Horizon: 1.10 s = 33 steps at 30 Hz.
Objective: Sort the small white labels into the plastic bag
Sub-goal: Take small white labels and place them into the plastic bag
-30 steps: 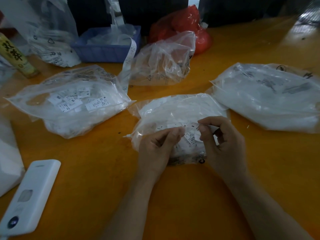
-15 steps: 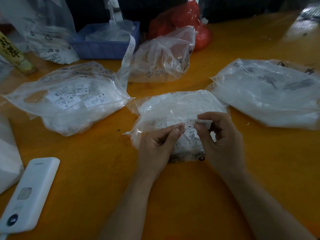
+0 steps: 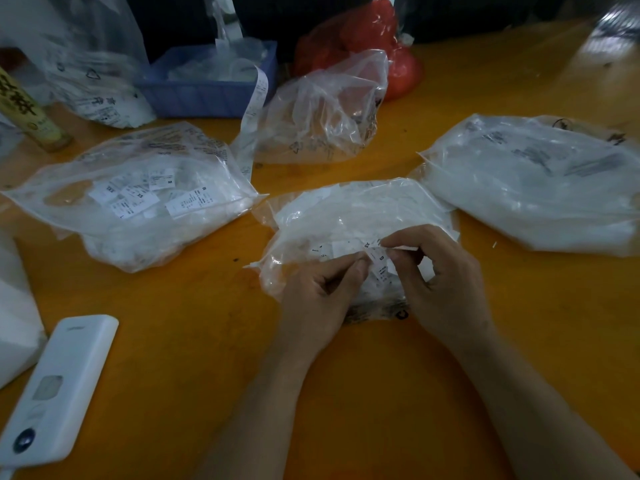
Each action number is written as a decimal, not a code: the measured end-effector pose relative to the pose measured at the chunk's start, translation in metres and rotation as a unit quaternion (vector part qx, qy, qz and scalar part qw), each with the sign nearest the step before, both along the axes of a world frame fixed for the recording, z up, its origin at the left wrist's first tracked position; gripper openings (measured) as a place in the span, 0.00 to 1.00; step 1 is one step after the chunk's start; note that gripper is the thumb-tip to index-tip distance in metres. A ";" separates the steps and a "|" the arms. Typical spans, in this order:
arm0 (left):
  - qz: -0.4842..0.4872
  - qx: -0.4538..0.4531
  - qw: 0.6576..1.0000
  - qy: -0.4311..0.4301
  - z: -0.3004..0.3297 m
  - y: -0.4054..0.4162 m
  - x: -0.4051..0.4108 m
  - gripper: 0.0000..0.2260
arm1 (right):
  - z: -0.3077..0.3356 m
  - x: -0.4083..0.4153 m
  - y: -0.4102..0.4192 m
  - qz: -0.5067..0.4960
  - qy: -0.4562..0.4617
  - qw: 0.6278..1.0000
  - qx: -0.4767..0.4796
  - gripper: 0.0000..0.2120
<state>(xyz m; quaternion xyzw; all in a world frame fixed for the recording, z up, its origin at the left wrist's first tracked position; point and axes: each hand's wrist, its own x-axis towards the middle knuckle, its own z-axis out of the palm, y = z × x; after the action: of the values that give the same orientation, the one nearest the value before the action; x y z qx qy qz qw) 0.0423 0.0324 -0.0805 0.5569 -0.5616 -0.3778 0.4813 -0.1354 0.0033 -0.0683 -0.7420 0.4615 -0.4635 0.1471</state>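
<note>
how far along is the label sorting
Done: the left bag already holds sized labels. In hand: both hands, left hand and right hand, pinch a label over the middle bag. Left: that bag remains full of labels.

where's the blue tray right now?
Head view: the blue tray sits at the table's far edge, upper left of centre, behind the left label bag and left of the crumpled clear bag.
</note>
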 end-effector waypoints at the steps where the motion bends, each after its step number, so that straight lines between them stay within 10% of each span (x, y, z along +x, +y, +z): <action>1: 0.001 -0.004 1.000 -0.014 -0.001 0.000 0.000 0.09 | 0.000 0.000 0.000 -0.004 -0.006 1.000 0.002 0.07; 33: 0.009 -0.019 1.000 0.009 0.009 0.004 -0.002 0.12 | -0.001 0.007 0.006 -0.023 -0.120 0.987 0.108 0.17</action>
<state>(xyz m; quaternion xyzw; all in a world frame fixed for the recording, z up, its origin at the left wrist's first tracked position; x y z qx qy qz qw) 0.0403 0.0362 -0.0720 0.5490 -0.5592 -0.3680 0.5005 -0.1281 0.0092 -0.0695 -0.6498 0.5049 -0.5002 0.2695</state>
